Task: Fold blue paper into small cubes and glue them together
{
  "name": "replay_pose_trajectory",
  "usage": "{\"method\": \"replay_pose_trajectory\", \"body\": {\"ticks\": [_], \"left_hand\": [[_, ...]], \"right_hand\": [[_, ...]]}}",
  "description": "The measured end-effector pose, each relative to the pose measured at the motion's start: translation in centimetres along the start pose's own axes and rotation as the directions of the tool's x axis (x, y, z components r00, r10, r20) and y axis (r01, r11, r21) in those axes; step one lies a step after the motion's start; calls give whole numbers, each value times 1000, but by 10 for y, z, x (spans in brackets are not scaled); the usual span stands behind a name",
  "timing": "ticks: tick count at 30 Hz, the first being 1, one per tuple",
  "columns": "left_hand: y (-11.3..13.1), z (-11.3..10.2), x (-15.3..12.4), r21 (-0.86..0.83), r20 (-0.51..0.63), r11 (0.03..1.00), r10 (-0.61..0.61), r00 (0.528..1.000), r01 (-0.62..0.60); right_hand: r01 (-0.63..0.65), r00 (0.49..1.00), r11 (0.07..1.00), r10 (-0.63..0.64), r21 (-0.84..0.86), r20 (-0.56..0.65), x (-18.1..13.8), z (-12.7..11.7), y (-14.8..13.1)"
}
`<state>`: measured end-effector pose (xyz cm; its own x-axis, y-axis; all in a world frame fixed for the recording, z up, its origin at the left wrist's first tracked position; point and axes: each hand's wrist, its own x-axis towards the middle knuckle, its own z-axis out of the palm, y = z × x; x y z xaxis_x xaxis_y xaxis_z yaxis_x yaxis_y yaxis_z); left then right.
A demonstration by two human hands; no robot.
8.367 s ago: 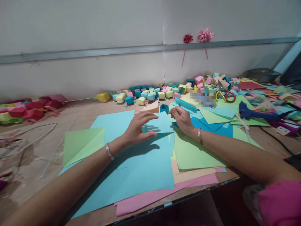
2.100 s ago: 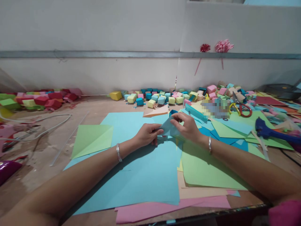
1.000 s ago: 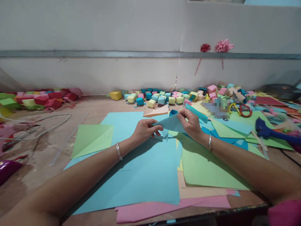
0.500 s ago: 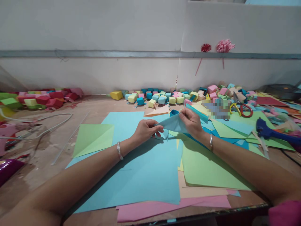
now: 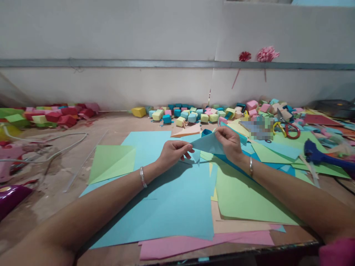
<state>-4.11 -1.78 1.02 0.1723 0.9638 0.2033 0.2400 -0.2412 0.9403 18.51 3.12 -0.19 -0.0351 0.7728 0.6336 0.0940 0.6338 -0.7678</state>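
Note:
A folded piece of light blue paper [image 5: 207, 143] is stretched between my two hands, above the table. My left hand [image 5: 175, 152] pinches its pointed left corner between thumb and fingers. At the other end my right hand [image 5: 229, 142] has its thumb and fingers closed on the upper right edge. Below the hands lies a large light blue sheet [image 5: 166, 210]. Under and beside my right forearm is a light green sheet [image 5: 244, 195]. A small dark teal folded paper piece [image 5: 206, 132] shows just behind the held paper.
Small coloured paper boxes [image 5: 191, 117] line the wall. At right lie scissors [image 5: 287, 129] and a blue glue gun [image 5: 318, 157]. A pink glue gun [image 5: 13, 157] with a white cord and a purple tool [image 5: 12, 197] are at left. A green sheet [image 5: 112, 164] lies near my left forearm.
My hands keep hold of the light blue paper and have barely moved. The paper looks flatter and more evenly stretched. The whole view has shifted slightly.

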Motion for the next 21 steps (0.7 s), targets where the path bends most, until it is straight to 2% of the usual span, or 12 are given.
{"method": "replay_pose_trajectory", "body": {"ticks": [3, 7, 12, 16, 18, 21], "left_hand": [[-1, -1, 1, -16, -31, 1000, -18, 999, 18], [-1, -4, 1, -62, 17, 996, -57, 998, 58], [5, -6, 0, 113, 79, 993, 7, 997, -16], [7, 0, -3, 192, 47, 980, 43, 998, -51], [5, 3, -3, 185, 15, 982, 36, 999, -38], [2, 5, -3, 149, 0, 989, -2, 1000, 2]], "right_hand": [[11, 1000, 1000, -11, -14, 10, 0, 0, 0], [-21, 999, 997, 23, -69, 35, -1, 1, -2], [-24, 996, 987, 38, -161, 87, -2, 3, -11], [12, 985, 967, 32, -254, 167, -6, 6, -20], [25, 976, 958, 38, -287, 213, -7, 7, -23], [19, 974, 943, 58, -331, 220, -8, 8, -24]]}}
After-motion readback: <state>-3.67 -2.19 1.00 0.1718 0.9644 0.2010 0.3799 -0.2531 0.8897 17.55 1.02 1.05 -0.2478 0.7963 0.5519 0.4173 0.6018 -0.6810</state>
